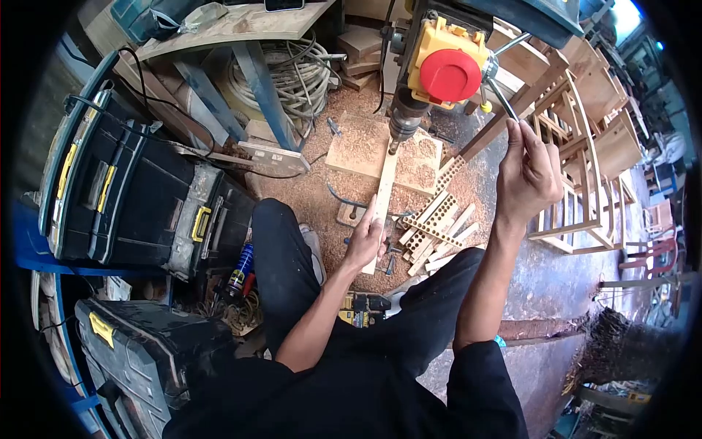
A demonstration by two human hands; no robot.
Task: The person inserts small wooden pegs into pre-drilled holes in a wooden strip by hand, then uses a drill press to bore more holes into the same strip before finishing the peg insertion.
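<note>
My left hand [365, 240] is wrapped round a narrow wooden strip [385, 184] near its lower end. The strip's far end lies on a sawdust-covered board [351, 152], right under the drill press chuck [406, 121]. Whether the bit is inside the wood is too small to tell. Raised at the right, my right hand [530, 172] is closed on the end of the dark feed lever [504, 101] of the drill press [447, 64], which has a yellow body and a red round switch cover.
Several strips with rows of holes [433, 227] lie piled right of the strip. Black tool boxes [139, 190] stack at the left, near a blue spray can [242, 265]. A coiled hose [296, 82] sits under the workbench [241, 31]. Wooden frames [585, 161] stand at right.
</note>
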